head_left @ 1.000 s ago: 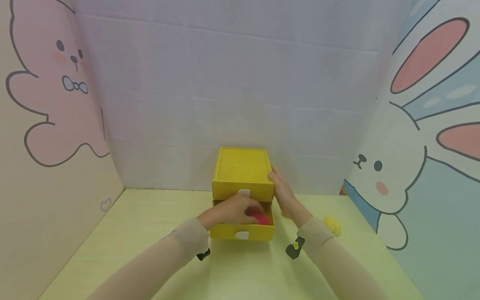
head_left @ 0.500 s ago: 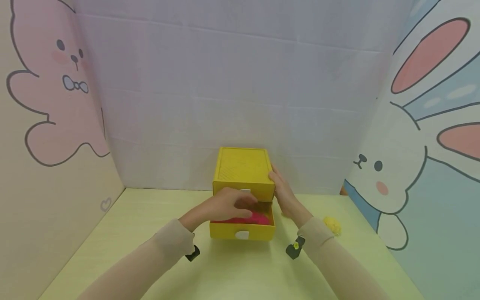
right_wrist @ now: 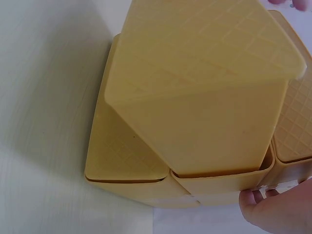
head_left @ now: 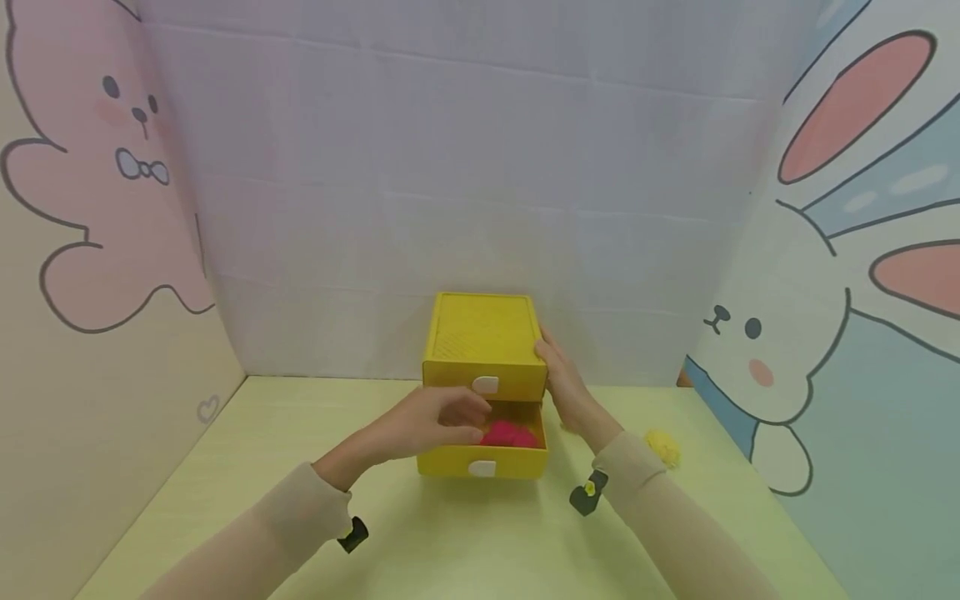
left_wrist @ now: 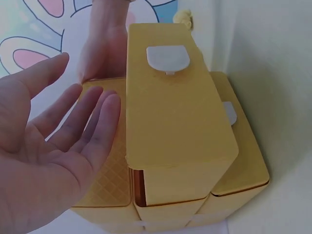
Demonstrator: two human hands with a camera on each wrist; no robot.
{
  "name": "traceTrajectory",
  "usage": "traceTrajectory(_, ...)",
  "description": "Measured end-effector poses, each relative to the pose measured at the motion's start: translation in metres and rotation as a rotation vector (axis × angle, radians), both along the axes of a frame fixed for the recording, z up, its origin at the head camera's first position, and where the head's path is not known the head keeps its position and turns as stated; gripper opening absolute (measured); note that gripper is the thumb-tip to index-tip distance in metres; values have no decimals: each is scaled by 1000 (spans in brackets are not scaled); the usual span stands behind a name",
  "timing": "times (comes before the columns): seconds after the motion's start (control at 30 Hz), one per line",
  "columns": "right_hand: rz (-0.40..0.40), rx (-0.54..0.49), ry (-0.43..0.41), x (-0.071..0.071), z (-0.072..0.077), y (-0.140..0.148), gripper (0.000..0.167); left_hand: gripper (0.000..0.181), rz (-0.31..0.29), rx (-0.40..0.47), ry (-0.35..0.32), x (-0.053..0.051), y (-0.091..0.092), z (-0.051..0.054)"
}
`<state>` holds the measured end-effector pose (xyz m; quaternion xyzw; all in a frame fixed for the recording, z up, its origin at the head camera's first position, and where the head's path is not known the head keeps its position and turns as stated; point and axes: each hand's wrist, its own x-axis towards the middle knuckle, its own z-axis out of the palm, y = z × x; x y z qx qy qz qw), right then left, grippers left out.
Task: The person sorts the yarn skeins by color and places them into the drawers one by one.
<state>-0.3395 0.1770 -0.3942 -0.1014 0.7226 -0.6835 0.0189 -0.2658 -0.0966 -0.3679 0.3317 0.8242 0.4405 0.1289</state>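
Note:
A yellow drawer cabinet [head_left: 486, 327] stands at the middle of the table against the back wall. Its middle drawer [head_left: 442, 463] is pulled out, and a bright pink lump [head_left: 510, 434] of unclear kind lies inside. My left hand [head_left: 420, 427] hovers over the drawer's left side, palm inward, fingers loosely bent and apart, holding nothing; the left wrist view shows the palm [left_wrist: 53, 161] bare. My right hand [head_left: 567, 385] rests against the cabinet's right side, thumb near the top edge. Its fingertips [right_wrist: 249, 199] touch the side wall in the right wrist view.
A fluffy yellow lump [head_left: 663, 448] lies on the table right of the cabinet. Behind the pulled-out drawer, a lower drawer [left_wrist: 239, 146] with a white tab is pushed in. Cartoon-printed panels [head_left: 787, 350] flank the table, and a white cloth [head_left: 480, 167] hangs behind.
My left hand has drawn back out of the drawer to the left, leaving the pink lump in it. The right hand stays against the cabinet.

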Motion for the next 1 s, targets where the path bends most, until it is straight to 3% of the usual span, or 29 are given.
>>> traceTrajectory(0.27, -2, 19, 0, 0, 1, -1, 60, 39, -28, 35, -146, 17, -10, -14)
traceTrajectory(0.53, 8, 15, 13, 1, 1, -1, 61, 29, -61, 60, -202, 31, -13, -27)
traceTrajectory(0.87, -2, -6, 0, 0, 0, -1, 61, 43, -24, 142, -447, 33, -14, -61)
traceTrajectory(1.0, 3, -12, 6, -1, -1, 0, 61, 48, -15, 159, -509, 33, -12, -73)
